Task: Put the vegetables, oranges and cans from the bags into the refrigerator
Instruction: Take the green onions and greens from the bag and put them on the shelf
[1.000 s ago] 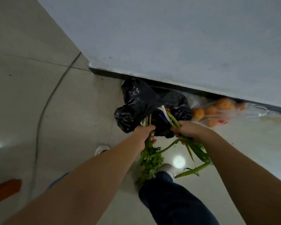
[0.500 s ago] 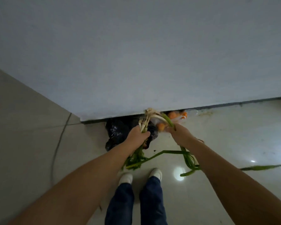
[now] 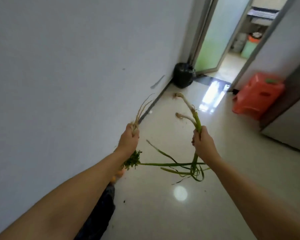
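Head camera is looking along a hallway now, where half a second ago it was looking down at the bags by the wall. Those bags, black and clear, are no longer showing; only a hint of orange is peeking out beside the left forearm, too blurred to identify.

The left hand [image 3: 129, 141] is gripping a bunch of leafy herbs [image 3: 132, 161] in a closed fist, pale roots sticking up above the fist and green leaves hanging below the wrist. The right hand [image 3: 202, 142] is gripping several green onions [image 3: 191, 110] around their stalks, white root ends pointing up and away, long green leaves trailing down and crossing toward the herbs. Both bunches are being held up in the air, well apart, over a glossy pale floor [image 3: 163, 213]. Earlier the two hands were close together; they are now spread wider.

Farther off, a black bin [image 3: 183, 75] is standing against the white wall [image 3: 68, 66] beside an open doorway [image 3: 232, 49]. An orange plastic stool [image 3: 257, 95] is sitting to the right, near a grey cabinet [image 3: 291, 122]. No writing can be read anywhere.
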### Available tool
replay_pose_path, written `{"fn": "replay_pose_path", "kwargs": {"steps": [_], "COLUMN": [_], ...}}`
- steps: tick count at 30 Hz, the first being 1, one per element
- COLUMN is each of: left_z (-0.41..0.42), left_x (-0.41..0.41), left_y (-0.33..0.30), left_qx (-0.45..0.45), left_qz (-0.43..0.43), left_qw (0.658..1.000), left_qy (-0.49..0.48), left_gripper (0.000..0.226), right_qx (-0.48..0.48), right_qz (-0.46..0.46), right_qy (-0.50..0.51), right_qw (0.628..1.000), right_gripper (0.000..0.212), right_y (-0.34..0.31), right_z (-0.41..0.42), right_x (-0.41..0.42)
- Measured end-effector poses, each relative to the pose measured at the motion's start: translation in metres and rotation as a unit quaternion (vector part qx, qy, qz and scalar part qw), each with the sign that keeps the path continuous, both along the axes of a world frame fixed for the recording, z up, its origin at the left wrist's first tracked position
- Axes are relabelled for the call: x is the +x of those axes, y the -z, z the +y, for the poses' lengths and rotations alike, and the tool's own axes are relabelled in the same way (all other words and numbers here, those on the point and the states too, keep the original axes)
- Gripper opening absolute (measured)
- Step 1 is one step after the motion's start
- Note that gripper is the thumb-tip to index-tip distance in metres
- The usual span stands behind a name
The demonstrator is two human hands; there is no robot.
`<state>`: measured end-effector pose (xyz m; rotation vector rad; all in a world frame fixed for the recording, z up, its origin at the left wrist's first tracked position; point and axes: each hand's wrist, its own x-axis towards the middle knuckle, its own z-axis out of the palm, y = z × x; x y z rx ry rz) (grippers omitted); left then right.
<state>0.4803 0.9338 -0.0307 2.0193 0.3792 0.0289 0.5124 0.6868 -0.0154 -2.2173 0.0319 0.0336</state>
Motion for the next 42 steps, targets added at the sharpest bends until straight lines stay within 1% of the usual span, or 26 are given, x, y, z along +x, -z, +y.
{"fn": "replay_pose_path", "kwargs": {"steps": [3,8,13,16,20,21,23,25,29,34,37,42], "left_z": [-0.099,-0.305,-0.507,-0.588,-0.660,-0.676,-0.711,-0.751,-0.845,-0.957,-1.019,-1.120], "left_x": [0.033,0.061,0.052,0.057,0.095,0.107,0.129,0.150,0.209,0.303,0.353,0.415], "left_y": [-0.021,-0.051,-0.086,-0.106,-0.120,-0.123,-0.126,-0.131,-0.151,-0.204,-0.222,-0.225], "left_qx": [0.003,-0.021,-0.071,-0.091,-0.077,-0.072,-0.068,-0.073,-0.109,-0.115,-0.137,-0.144], "left_qz": [-0.018,-0.066,-0.096,-0.121,-0.131,-0.134,-0.141,-0.147,-0.152,-0.165,-0.146,-0.140], "left_qw": [0.996,0.970,0.930,0.909,0.905,0.904,0.898,0.890,0.868,0.856,0.856,0.851], "left_qy": [0.092,0.235,0.347,0.388,0.398,0.401,0.411,0.426,0.460,0.476,0.476,0.486], "left_gripper": [0.033,0.018,0.008,0.007,0.006,0.005,0.011,0.014,0.012,0.012,0.016,0.016], "right_qx": [0.000,-0.001,-0.027,-0.047,-0.054,-0.048,-0.038,-0.038,-0.090,-0.126,-0.112,-0.086], "right_qz": [-0.040,-0.062,-0.083,-0.087,-0.094,-0.098,-0.109,-0.115,-0.120,-0.132,-0.147,-0.154], "right_qy": [0.113,0.258,0.344,0.383,0.417,0.421,0.421,0.408,0.372,0.371,0.388,0.378], "right_qw": [0.993,0.964,0.935,0.919,0.902,0.900,0.900,0.905,0.916,0.911,0.903,0.909], "right_gripper": [0.014,0.017,0.020,0.017,0.013,0.013,0.015,0.014,0.016,0.016,0.016,0.013], "right_y": [-0.024,-0.049,-0.074,-0.092,-0.105,-0.107,-0.112,-0.118,-0.144,-0.204,-0.225,-0.225], "right_z": [-0.121,-0.324,-0.487,-0.563,-0.646,-0.663,-0.693,-0.722,-0.788,-0.883,-0.937,-1.030], "right_x": [-0.021,-0.075,-0.128,-0.146,-0.145,-0.138,-0.117,-0.085,-0.007,0.085,0.130,0.207]}}
